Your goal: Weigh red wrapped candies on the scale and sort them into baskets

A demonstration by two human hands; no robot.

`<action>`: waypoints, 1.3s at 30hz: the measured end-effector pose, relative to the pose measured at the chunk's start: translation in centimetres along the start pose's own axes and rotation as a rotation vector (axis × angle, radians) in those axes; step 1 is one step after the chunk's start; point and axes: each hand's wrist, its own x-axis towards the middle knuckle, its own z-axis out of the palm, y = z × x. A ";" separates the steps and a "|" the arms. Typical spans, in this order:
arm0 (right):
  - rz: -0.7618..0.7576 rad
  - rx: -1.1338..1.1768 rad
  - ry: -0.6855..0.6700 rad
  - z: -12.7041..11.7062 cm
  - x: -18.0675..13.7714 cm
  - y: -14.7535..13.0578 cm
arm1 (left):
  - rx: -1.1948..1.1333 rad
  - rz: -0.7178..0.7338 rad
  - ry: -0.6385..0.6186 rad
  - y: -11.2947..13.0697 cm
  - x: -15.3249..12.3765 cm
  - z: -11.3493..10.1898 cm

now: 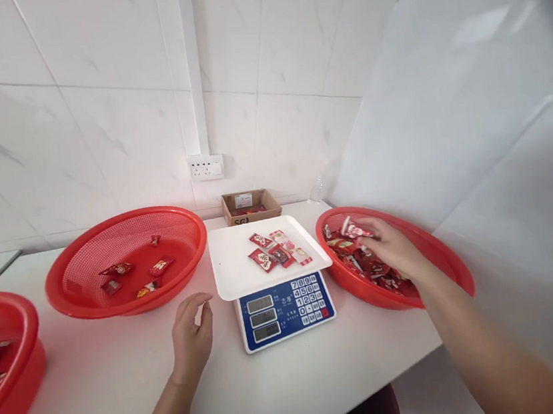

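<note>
Candy packet [352,228] pinched in the right hand [389,245], seemingly mid-pick, likely needs lifting clear of the red basket [368,295] beneath, the empty left hand [190,333] loosely curled.

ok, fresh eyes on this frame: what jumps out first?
Likely the red baskets: a wide basket left of the scale, a cropped basket at the left edge, and a fuller basket at right. Next, the wrapped sweets on the scale's white tray. The right hand holds a red-and-white packet above the fuller basket.
</note>
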 end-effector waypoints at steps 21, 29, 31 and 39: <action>-0.236 -0.265 0.010 4.1 -5.2 -3.6 | -0.016 -0.017 -0.023 0.2 -0.4 0.1; 0.196 -0.537 -0.056 2.3 -6.9 0.8 | -0.029 -0.026 -0.048 0.4 -0.4 0.3; 0.197 -0.567 -0.059 2.5 -7.1 0.9 | -0.022 -0.028 -0.047 0.4 -0.4 0.3; 0.158 -0.606 -0.027 3.0 -7.2 0.8 | -0.016 -0.053 -0.060 0.3 -0.4 0.4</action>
